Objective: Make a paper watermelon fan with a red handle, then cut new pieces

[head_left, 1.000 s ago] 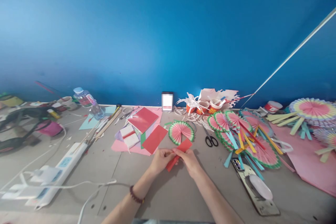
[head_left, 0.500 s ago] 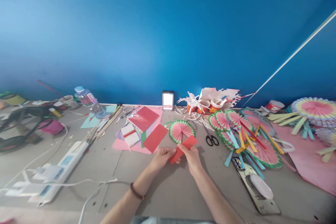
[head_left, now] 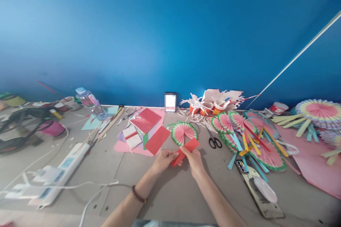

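Through my remote view, I see the left hand [head_left: 164, 159] and right hand [head_left: 195, 160] both pinching a narrow red paper rectangle [head_left: 191, 144], slanted over the flat grey table [head_left: 173, 198]. Just on its far side lies a round pink-and-green pleated paper fan [head_left: 180, 133]; black-handled scissors [head_left: 215, 143] sit right.

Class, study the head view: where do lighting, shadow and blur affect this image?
In the head view, a pale sheen brightens the blue wall toward the left; soft shadow falls on the table between the forearms; black straps near the left edge look smeared; the upright screen is pixelated; the held red paper looks clearer.
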Demonstrator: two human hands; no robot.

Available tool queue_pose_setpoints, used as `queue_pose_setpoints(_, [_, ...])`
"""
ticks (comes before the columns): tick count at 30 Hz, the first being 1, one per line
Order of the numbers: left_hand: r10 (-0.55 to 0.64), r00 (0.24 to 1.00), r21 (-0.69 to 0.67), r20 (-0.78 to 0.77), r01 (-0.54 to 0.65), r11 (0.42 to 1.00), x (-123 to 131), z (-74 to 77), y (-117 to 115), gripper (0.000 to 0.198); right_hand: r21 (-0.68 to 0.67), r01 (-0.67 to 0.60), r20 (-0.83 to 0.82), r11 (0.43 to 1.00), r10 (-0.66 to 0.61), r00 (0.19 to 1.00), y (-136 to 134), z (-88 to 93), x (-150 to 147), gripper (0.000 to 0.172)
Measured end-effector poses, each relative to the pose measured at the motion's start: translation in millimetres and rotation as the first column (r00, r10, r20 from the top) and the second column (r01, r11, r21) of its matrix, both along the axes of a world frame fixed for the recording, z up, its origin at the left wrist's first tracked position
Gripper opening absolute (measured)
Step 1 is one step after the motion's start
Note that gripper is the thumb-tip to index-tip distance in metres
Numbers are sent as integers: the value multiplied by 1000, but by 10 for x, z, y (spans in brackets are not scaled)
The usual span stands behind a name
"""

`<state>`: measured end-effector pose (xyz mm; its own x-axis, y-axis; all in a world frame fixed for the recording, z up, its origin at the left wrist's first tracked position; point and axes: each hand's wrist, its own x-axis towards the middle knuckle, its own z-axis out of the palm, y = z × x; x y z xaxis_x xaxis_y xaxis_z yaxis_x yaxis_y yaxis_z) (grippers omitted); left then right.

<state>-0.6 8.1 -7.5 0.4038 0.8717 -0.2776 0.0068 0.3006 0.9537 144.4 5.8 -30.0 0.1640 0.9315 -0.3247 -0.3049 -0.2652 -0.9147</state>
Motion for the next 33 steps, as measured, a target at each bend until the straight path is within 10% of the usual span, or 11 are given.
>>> queue_pose_setpoints(33, [25, 998, 176, -56, -14, 984, 7, 45, -32, 44, 18, -190, -76, 982, 191, 979, -5, 34, -19, 34])
